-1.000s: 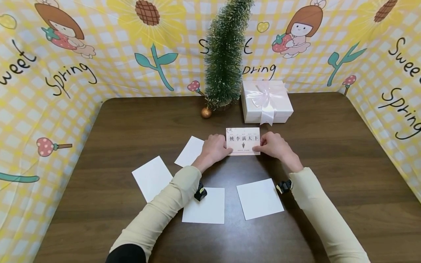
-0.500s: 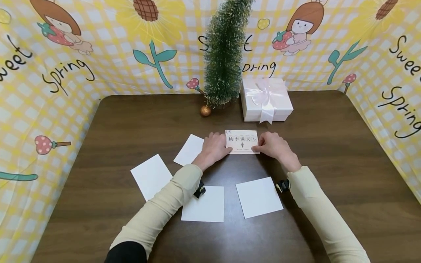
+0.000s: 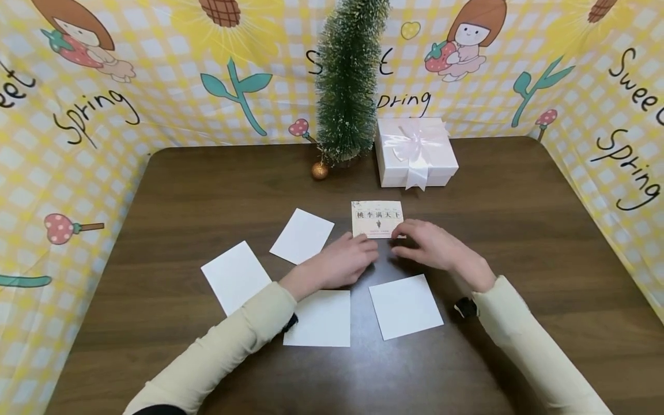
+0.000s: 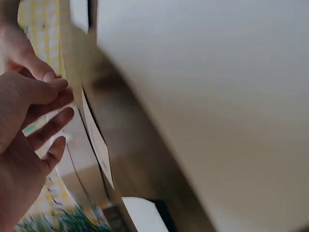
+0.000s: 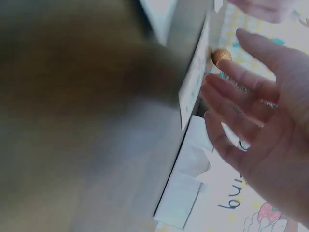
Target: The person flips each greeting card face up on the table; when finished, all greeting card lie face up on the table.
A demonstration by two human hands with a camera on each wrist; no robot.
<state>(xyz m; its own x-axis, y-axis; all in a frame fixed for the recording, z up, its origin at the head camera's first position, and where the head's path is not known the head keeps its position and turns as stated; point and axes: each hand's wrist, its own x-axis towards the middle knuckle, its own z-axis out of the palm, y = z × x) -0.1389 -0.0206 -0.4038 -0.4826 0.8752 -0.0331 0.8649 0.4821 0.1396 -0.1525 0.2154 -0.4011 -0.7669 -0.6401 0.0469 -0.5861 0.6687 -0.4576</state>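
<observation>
A small card [image 3: 377,216] printed with a row of Chinese characters lies face up in the middle of the table. At its lower edge is my left hand [image 3: 344,259], fingers relaxed and holding nothing. My right hand [image 3: 427,245] is at the card's lower right corner, its loosely bent fingers overlapping that corner in the head view. In the right wrist view the fingers [image 5: 236,96] are spread apart with nothing between them. Blank white cards lie around: one at the left hand's upper left [image 3: 302,236], one under the left forearm, one below the right hand [image 3: 406,308].
Another white card [image 3: 236,274] lies at the far left. Behind the printed card stand a white gift box [image 3: 417,153] with a ribbon bow and a small green tinsel tree [image 3: 346,86]. A gold ball ornament [image 3: 320,170] hangs by the tree. A patterned yellow cloth surrounds the table.
Both hands have let go of the printed card and drawn back toward the body, the left uncovering a white card behind it. The printed card stays in place; the head view has shifted slightly.
</observation>
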